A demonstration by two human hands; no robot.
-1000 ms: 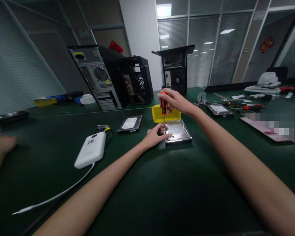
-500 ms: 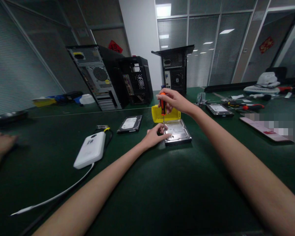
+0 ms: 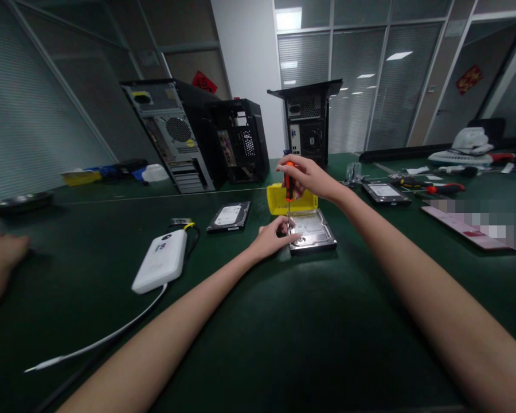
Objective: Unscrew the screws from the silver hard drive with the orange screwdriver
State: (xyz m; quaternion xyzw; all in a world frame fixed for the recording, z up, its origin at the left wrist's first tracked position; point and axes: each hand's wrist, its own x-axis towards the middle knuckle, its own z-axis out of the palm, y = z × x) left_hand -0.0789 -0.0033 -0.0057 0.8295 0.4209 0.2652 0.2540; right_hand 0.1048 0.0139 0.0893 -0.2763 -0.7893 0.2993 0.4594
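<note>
Fingers of the right hand were wrapped around the orange-and-black handle of one screwdriver, wrist bent above it, forearm slanting in from the near right, the shaft pointing down. From the near left, the left hand lay low, thumb stretched over the hard drive, its fingers bent narrowly beside the shaft; whether they gripped it could not be told. Silver and shiny on top, dark along its near side, the drive lay flat mid-surface, nearer than one yellow case. Two more drives lay left and far right, making three; three computer towers stood far.
</note>
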